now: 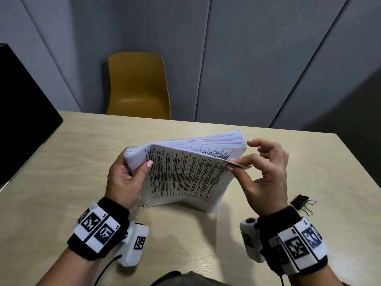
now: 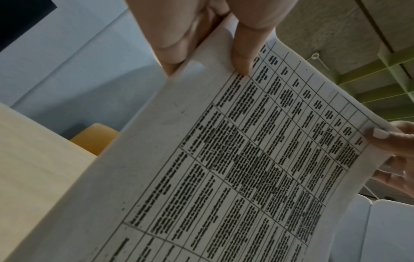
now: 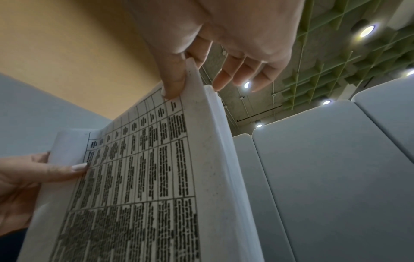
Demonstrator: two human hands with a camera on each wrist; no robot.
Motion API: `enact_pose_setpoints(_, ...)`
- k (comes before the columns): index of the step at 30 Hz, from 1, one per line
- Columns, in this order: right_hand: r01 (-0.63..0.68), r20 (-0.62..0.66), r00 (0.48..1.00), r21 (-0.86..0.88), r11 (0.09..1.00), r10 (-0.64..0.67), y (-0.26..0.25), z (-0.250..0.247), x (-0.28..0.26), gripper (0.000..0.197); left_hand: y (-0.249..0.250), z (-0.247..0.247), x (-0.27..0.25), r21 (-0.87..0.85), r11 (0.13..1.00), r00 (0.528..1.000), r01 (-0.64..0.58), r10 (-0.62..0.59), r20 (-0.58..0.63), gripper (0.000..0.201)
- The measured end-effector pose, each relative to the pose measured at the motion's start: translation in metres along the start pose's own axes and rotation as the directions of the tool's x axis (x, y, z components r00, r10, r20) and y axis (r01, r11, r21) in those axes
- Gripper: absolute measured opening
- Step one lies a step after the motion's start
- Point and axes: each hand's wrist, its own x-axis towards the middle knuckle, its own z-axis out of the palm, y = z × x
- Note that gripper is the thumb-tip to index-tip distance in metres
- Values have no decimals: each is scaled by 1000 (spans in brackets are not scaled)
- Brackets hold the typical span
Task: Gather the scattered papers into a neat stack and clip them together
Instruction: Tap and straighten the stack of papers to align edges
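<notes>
A thick stack of printed papers (image 1: pixel 185 174) stands on its lower edge on the table (image 1: pixel 61 182), tilted toward me, its front sheet covered by a printed grid. My left hand (image 1: pixel 127 174) grips the stack's upper left corner, thumb on the front sheet. My right hand (image 1: pixel 257 168) pinches the front sheet's upper right corner between thumb and forefinger, peeled a little from the stack, other fingers loosely curled behind. The left wrist view shows the papers (image 2: pixel 246 159) under my left hand (image 2: pixel 212 44). In the right wrist view my right hand (image 3: pixel 179 76) pinches the papers (image 3: pixel 145 177). A black binder clip (image 1: pixel 302 202) lies right of my right wrist.
A mustard-yellow chair (image 1: pixel 139 87) stands behind the table's far edge. A dark screen (image 1: pixel 22 112) sits at the left. Grey wall panels (image 1: pixel 247 58) close off the back. Bare tabletop lies left of and in front of the stack.
</notes>
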Motion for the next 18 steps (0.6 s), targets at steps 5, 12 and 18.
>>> enact_pose_setpoints(5, -7, -122, 992, 78, 997, 17, 0, 0, -4, 31, -4, -2, 0, 11, 1000, 1000, -24, 24, 1, 66)
enact_pose_setpoints(12, -28, -135, 989, 241, 970, 62, 1, 4, -6, 34, -9, -6, 0, 2, 998, 998, -56, 56, 29, 56)
enact_pose_setpoints(18, -304, 240, 947, 465, 831, 212, 7, 3, 4, 95, -21, -11, 2, -26, 999, 998, 23, -22, 59, 20)
